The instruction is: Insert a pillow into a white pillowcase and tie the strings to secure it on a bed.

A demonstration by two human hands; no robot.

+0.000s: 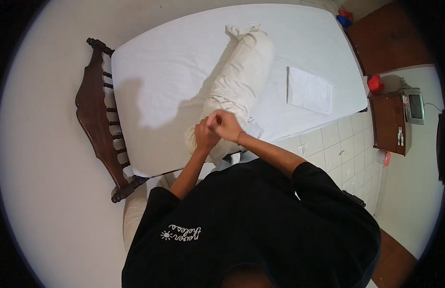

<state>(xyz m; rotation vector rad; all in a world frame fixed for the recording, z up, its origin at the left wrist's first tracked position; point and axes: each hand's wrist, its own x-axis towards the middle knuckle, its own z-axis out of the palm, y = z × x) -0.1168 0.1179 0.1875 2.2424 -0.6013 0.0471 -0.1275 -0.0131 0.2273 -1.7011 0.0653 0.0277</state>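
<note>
A long cream bolster [244, 69] lies across the white-sheeted bed [160, 72], its loose, gathered cloth end pointing to the far side. My left hand [206, 135] and my right hand [226, 126] come together over the bolster's near end. Both have curled fingers, the right one partly overlapping the left. Whatever they pinch between them, if anything, is too hidden to name. A folded white cloth [309, 90] rests on the mattress to the right of the bolster.
A dark carved wooden headboard [96, 105] borders the bed on the left. Pale floor tiles [328, 139] run along its right side. Beyond them stand a brown cabinet [389, 127] with a small television [415, 106] and a pink basket [386, 158].
</note>
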